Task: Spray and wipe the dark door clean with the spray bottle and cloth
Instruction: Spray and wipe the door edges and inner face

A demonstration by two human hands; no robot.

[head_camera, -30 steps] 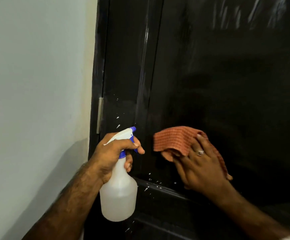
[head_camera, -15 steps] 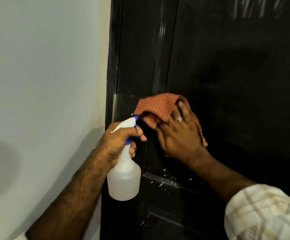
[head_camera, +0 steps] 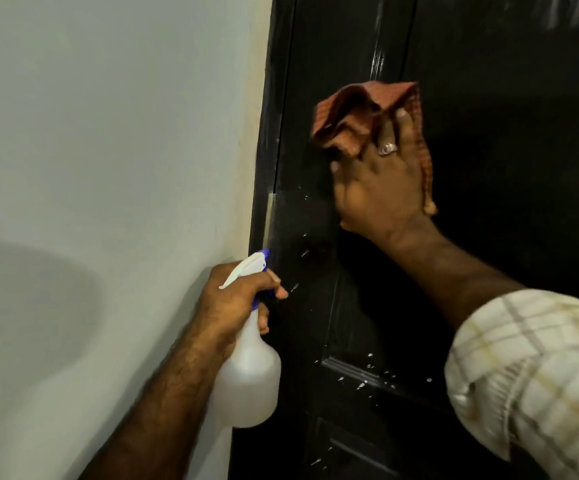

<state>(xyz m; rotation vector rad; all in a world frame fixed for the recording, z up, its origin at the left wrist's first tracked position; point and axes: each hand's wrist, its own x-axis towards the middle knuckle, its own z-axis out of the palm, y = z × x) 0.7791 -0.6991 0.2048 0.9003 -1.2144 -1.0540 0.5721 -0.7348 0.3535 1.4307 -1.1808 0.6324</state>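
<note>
left hand (head_camera: 236, 299): low, fingers curled in a grip | right hand (head_camera: 383, 188): raised, fingers spread flat

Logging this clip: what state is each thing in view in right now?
spray bottle: upright, gripped at the neck by the left hand.
cloth: bunched, pressed flat to the door by the right hand.
door: shut, white droplets low on its panel.

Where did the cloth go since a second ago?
The right hand slid the cloth up the door, from just above the speckled ledge to well above it. The left hand still grips the spray bottle by the door's edge, and white drops remain below.
</note>
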